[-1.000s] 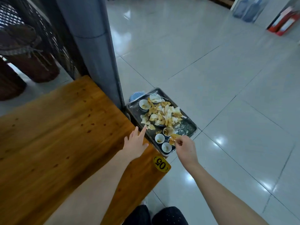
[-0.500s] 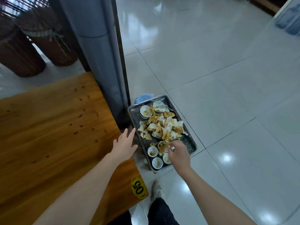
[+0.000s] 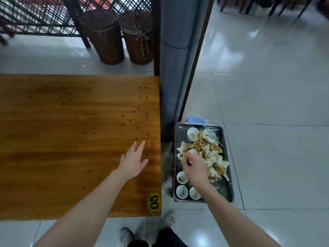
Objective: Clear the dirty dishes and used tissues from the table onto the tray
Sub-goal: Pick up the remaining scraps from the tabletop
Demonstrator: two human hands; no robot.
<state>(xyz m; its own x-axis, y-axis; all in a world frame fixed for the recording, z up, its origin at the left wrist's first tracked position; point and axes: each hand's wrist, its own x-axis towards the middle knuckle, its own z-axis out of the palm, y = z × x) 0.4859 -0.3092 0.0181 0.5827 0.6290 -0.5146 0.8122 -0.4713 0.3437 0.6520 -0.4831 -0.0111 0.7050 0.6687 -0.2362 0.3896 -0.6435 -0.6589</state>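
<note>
A metal tray (image 3: 224, 138) sits low beside the right end of the wooden table (image 3: 71, 139). It holds a heap of stained used tissues (image 3: 214, 157), two dirty bowls (image 3: 192, 133) at its far end and three small sauce cups (image 3: 182, 191) at its near end. My right hand (image 3: 195, 167) is over the tray's middle, with its fingers curled down into the left edge of the tissue heap. My left hand (image 3: 133, 158) rests flat on the table near its right edge, fingers spread and holding nothing.
A grey pillar (image 3: 176, 68) with a dark frame stands just behind the tray. A blue ribbed object (image 3: 195, 120) pokes out behind the tray. Two wicker baskets (image 3: 105, 36) stand beyond the table. A yellow "05" tag (image 3: 154, 203) marks the table's corner. Glossy tiled floor lies to the right.
The view has turned to face the table and tray squarely. My right hand moved from the small cups to the tissue heap. My left hand stays flat on the table.
</note>
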